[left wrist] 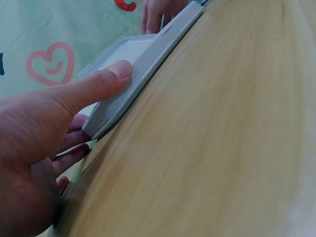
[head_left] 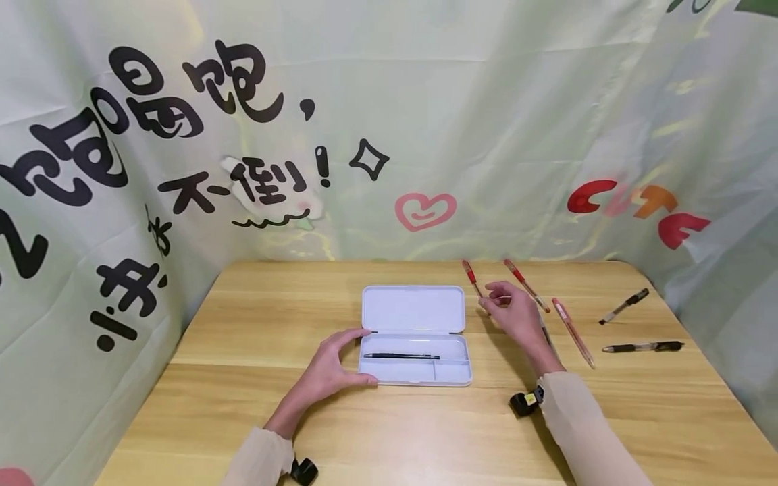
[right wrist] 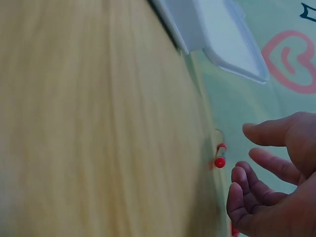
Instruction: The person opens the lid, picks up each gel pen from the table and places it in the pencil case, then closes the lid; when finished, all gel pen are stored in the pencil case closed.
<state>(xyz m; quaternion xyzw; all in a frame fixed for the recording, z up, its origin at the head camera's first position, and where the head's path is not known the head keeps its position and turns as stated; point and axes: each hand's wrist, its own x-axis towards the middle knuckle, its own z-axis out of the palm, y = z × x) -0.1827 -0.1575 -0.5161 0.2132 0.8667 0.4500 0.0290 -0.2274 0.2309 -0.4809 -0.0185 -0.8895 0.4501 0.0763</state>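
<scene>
A white pencil case lies unfolded on the table, lid tipped back. A black pen rests in the long rear compartment of its base. My left hand holds the left end of the base, thumb on the front wall and fingers round toward the back. My right hand hovers right of the lid, at the near end of a red-gripped pen. In the right wrist view, a gap shows between thumb and index finger, with the pen's red end beyond them.
Right of my right hand lie another red pen, a pinkish-red pen and two black pens. One more pen is partly hidden by my right wrist. A printed cloth hangs behind the wooden table.
</scene>
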